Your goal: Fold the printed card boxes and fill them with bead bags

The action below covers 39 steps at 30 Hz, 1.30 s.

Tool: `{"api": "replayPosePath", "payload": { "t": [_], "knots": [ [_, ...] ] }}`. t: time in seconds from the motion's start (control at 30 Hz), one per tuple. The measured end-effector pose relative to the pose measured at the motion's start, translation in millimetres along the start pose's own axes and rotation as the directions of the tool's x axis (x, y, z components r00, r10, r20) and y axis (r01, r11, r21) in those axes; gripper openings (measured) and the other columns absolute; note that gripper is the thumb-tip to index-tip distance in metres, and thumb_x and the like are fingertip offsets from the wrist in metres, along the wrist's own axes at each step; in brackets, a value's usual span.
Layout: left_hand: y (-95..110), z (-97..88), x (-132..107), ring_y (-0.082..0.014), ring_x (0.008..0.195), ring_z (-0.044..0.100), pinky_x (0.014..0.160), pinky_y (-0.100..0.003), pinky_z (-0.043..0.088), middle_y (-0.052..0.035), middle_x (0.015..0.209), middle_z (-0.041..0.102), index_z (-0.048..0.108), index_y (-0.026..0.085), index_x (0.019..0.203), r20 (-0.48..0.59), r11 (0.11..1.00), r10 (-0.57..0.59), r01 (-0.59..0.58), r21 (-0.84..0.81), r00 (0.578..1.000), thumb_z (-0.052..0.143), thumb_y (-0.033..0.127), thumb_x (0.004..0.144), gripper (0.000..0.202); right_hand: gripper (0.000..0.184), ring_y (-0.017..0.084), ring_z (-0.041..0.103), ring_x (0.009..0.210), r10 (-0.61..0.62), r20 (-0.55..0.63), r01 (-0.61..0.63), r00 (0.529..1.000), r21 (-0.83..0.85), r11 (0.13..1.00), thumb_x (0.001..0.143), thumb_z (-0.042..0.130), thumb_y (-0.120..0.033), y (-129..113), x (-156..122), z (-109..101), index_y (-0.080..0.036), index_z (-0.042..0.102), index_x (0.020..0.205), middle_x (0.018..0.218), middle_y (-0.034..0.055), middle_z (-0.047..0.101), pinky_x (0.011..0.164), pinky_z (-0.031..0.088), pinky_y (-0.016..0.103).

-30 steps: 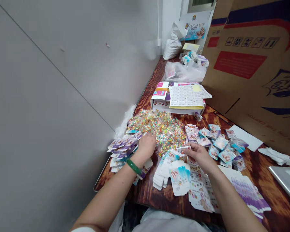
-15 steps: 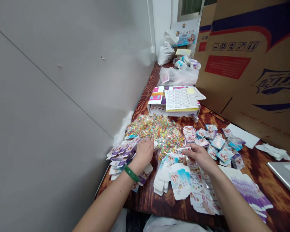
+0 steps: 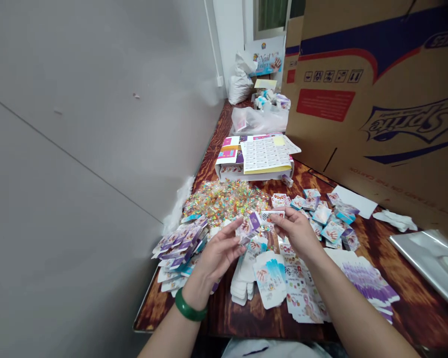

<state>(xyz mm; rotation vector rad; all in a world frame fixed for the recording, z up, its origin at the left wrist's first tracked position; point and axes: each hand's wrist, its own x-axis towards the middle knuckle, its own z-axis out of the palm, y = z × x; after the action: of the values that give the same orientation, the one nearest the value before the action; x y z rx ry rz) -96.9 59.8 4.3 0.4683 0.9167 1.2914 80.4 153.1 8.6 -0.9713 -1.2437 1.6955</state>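
My left hand [image 3: 217, 256], with a green bangle at the wrist, pinches a small purple-and-white box [image 3: 250, 226] between thumb and fingers. Close to the box's right side, a small printed sticker card [image 3: 272, 217] with a checkered spot is gripped in my right hand [image 3: 296, 232]. Beneath and beyond both hands spreads a heap of small clear packets with colourful pieces [image 3: 224, 201]. Purple-and-white boxes [image 3: 184, 241] are stacked to the left. Nearer me lie flat blue-and-white cartons [image 3: 271, 278] and long printed sticker strips [image 3: 302, 293].
Closed small boxes [image 3: 332, 231] are piled on the right, behind fanned purple cartons [image 3: 366, 278]. A display box [image 3: 256, 175] with printed sheets on top stands farther back. A large cardboard carton [image 3: 343, 134] borders the right side, a grey wall [image 3: 97, 149] the left. A silver object [image 3: 425, 258] lies far right.
My left hand has come away from the stack on the left and moved right, bringing a purple-and-white box beside the sticker card. My right hand still holds the card. The view has shifted slightly.
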Motion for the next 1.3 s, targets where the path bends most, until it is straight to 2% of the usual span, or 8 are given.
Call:
{"api": "replayPosePath", "payload": {
  "t": [0.13,0.27,0.43,0.63,0.83,0.97,1.23,1.3],
  "knots": [
    [-9,6.3,3,-0.0085,0.077,0.06,0.074,-0.018,0.048,-0.0056,0.099,0.063,0.061,0.014,0.106,0.052,1.0,0.004,-0.003,-0.021,0.999,0.072,0.009,0.066,0.042,0.03,0.008,0.042,0.042,0.032,0.01,-0.032,0.999,-0.007,0.999,0.063,0.07,-0.039,-1,-1,7,-0.017,0.06,0.081,0.052,-0.0046,0.052,0.039,0.03,0.021],
    [-18,7.5,7,-0.0079,0.061,0.059,0.058,-0.018,0.048,-0.0013,0.08,0.061,0.061,0.014,0.094,-0.019,0.994,0.008,-0.006,0.109,1.0,0.069,0.026,0.073,0.025,0.027,0.008,0.041,0.042,-0.029,0.008,0.029,1.0,-0.088,0.996,0.064,0.07,-0.038,-1,-6,10,-0.018,0.061,0.08,0.058,-0.0033,0.056,0.04,0.031,0.022],
    [-24,10.2,5,-0.0108,0.061,0.061,0.05,-0.02,0.048,-0.0021,0.089,0.058,0.055,0.019,0.106,0.014,0.939,0.031,-0.034,0.342,0.999,0.064,0.039,0.075,0.038,0.021,0.012,0.052,0.056,-0.155,0.03,0.158,0.987,-0.227,0.961,0.068,0.067,-0.034,-10,-11,11,-0.018,0.063,0.082,0.069,-0.0001,0.062,0.05,0.039,0.024],
    [-24,14.4,4,-0.0127,0.051,0.058,0.045,-0.024,0.047,-0.001,0.071,0.057,0.051,0.017,0.097,0.021,0.982,-0.049,0.045,0.186,0.999,0.055,0.054,0.077,0.042,0.018,0.016,0.057,0.065,-0.154,0.139,0.202,0.978,-0.477,0.855,0.07,0.065,-0.03,-13,-6,5,-0.02,0.067,0.084,0.07,0.0008,0.065,0.058,0.042,0.025],
    [-32,10.1,8,-0.0107,0.049,0.052,0.042,-0.021,0.036,0.0008,0.065,0.055,0.055,0.018,0.092,-0.034,0.964,-0.018,0.026,0.263,0.999,0.055,0.059,0.074,0.045,0.01,0.013,0.053,0.057,-0.025,0.246,0.167,0.969,-0.575,0.801,0.066,0.067,-0.025,-13,-1,0,-0.02,0.067,0.075,0.06,-0.0026,0.06,0.053,0.039,0.023],
    [-31,11.0,9,-0.0091,0.047,0.048,0.041,-0.021,0.03,0.0008,0.065,0.055,0.059,0.018,0.087,-0.071,0.945,-0.008,0.031,0.326,0.997,0.054,0.059,0.075,0.044,0.012,0.009,0.046,0.045,0.026,0.246,0.106,0.969,-0.51,0.854,0.066,0.067,-0.028,-14,-5,7,-0.019,0.062,0.072,0.051,-0.0052,0.054,0.044,0.032,0.021],
    [-34,9.0,9,-0.0103,0.054,0.047,0.045,-0.02,0.038,0.0003,0.068,0.054,0.064,0.019,0.092,-0.166,0.877,0.011,0.07,0.476,0.986,0.057,0.059,0.072,0.045,0.021,0.008,0.033,0.029,0.383,0.493,-0.058,0.781,-0.554,0.831,0.081,0.045,-0.029,-14,-11,3,-0.019,0.051,0.063,0.035,-0.007,0.044,0.035,0.023,0.02],
    [-35,7.9,10,-0.0103,0.054,0.046,0.044,-0.02,0.037,0.0006,0.066,0.052,0.064,0.018,0.088,-0.139,0.853,0.044,0.035,0.521,0.989,0.055,0.059,0.073,0.045,0.023,0.008,0.035,0.033,0.329,0.495,0.042,0.804,-0.599,0.8,0.079,0.045,-0.023,-12,-10,3,-0.019,0.048,0.057,0.036,-0.0071,0.041,0.039,0.025,0.02]
  ]
}}
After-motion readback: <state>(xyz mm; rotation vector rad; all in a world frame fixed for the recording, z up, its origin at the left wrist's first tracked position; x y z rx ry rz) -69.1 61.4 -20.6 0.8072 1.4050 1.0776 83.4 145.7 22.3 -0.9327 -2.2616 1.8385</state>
